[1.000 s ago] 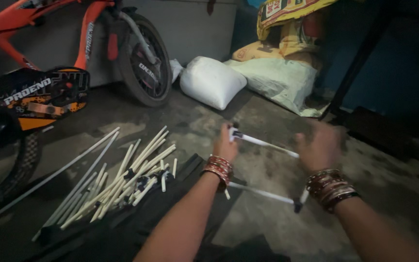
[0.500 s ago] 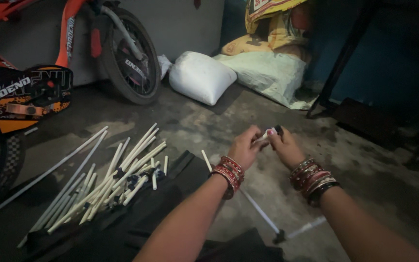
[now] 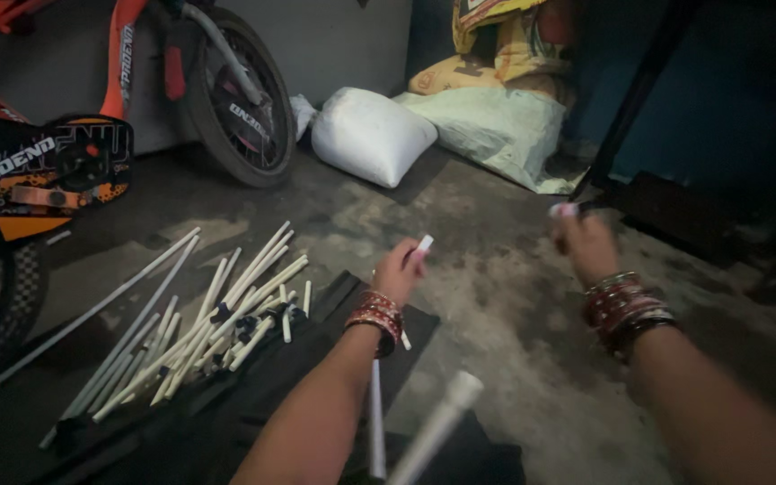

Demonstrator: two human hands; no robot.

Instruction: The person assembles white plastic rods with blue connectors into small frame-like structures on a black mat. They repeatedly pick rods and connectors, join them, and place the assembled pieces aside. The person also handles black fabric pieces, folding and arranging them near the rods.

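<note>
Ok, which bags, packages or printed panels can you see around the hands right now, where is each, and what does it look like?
White sack: on the floor beside the bicycle wheel, plump, pillow-shaped, plain.
Pale woven sack: right of it against the wall, flatter, greyish white.
Yellow printed bag: stacked above the pale sack, yellow with red and dark print, crumpled.
Bicycle panel: far left, black and orange plate with white lettering.
No screens in view.

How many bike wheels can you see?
2. One wheel stands at the back by the wall, beside the white sack. Another wheel is at the left edge, partly cut off by the picture. More may be out of view.
</note>
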